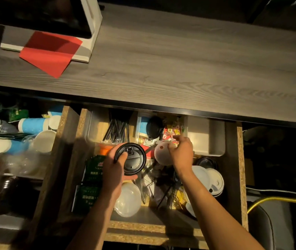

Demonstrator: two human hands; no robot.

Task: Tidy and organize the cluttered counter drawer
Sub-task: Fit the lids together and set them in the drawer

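The open drawer lies below the counter, full of clutter. My left hand grips a stack of black cup lids over the drawer's middle, thumb across the top lid. My right hand holds a white lid, tilted on edge, just right of the black stack. Beneath my hands lie black plastic forks, green packets, a clear plastic lid and white cup lids.
At the drawer's back stand clear bins with black straws, a black lid, small sachets, and a white tray. A left compartment holds blue paper cups. On the counter lies red paper.
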